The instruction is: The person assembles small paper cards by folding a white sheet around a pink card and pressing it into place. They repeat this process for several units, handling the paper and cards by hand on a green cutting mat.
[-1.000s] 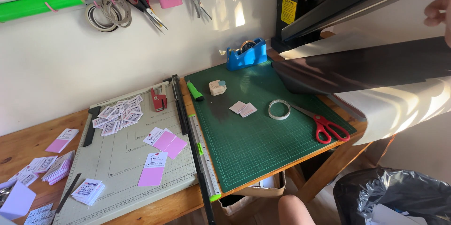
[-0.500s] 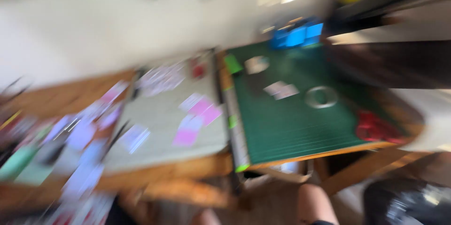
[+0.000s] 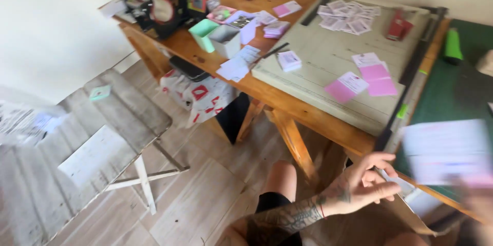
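Observation:
My left hand (image 3: 367,182), on a tattooed forearm, hovers just below the front edge of the wooden table (image 3: 308,115). Its fingers are loosely apart and nothing shows in them. Just right of its fingertips lie a white slip and a brown cardboard flap (image 3: 413,215). A blurred white and pink sheet (image 3: 447,151) hangs over the green cutting mat (image 3: 452,97). My right hand (image 3: 477,202), a blur at the bottom right, grips that sheet from below. My knee (image 3: 280,179) shows under the table.
A beige trimmer board (image 3: 328,66) carries pink cards (image 3: 377,74), small labels and a red tool (image 3: 398,25). A mint box (image 3: 203,33), a grey tin (image 3: 226,40) and a black machine (image 3: 164,7) stand at the left. A weathered white folding table (image 3: 102,138) stands on the floor.
The view has swung left and down from the wall and mat to the table's front edge and floor. My left hand and the blurred sheet have come into view.

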